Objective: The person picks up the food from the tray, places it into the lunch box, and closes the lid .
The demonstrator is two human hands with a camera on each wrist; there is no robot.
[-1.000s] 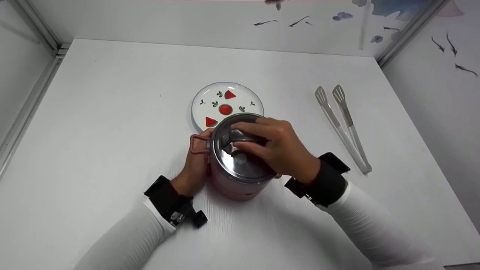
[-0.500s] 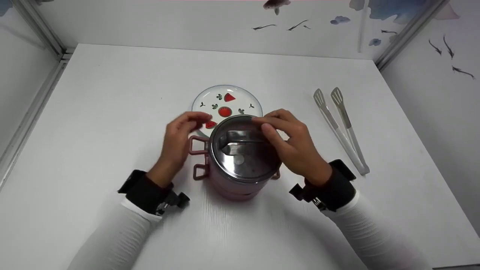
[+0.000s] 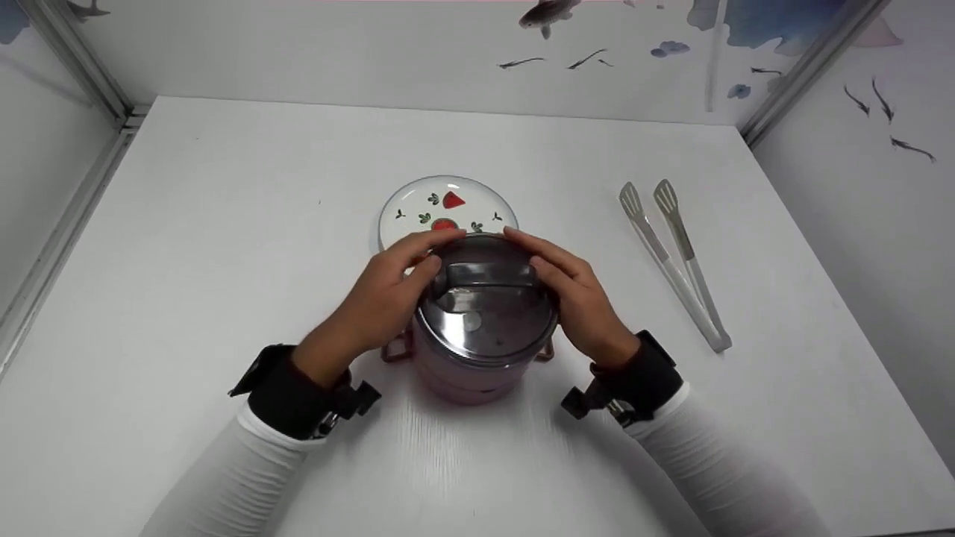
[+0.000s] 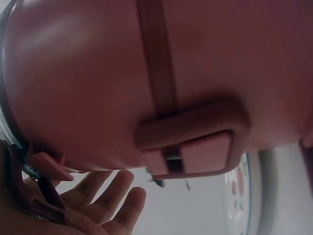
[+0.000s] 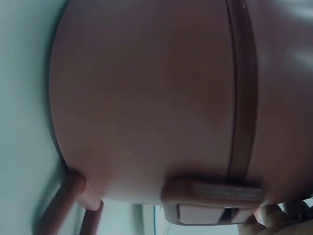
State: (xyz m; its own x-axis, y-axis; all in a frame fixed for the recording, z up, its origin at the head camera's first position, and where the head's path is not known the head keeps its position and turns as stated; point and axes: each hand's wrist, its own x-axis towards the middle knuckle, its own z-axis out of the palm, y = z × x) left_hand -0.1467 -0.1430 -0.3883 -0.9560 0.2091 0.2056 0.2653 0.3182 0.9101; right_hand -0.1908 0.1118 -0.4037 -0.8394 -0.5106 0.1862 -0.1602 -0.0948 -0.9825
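Note:
In the head view, a pink two-tier food pot (image 3: 468, 384) stands upright, its dark see-through lid (image 3: 485, 335) on top with a handle (image 3: 492, 274) across it. My left hand (image 3: 380, 294) lies along the lid's left edge, thumb on the rim. Across from it, my right hand (image 3: 586, 302) rests at the right edge, index finger extended toward the far rim. The left wrist view shows an upper clip (image 4: 49, 196) against my left palm and loosely spread fingers (image 4: 117, 205). A lower clip (image 4: 195, 147) lies flat on the wall. My right fingers (image 5: 274, 218) are mostly hidden.
Behind the pot, partly covered by it, lies a white plate (image 3: 406, 205) with watermelon pictures. Metal tongs (image 3: 683, 268) with slotted ends lie spread on the right of the white table (image 3: 224, 224). Walls stand at the back and sides.
My right hand has let go of the lid's handle and moved to the right rim. My left hand left the pot's side and came back onto the left rim, covering the outstretched upper clip.

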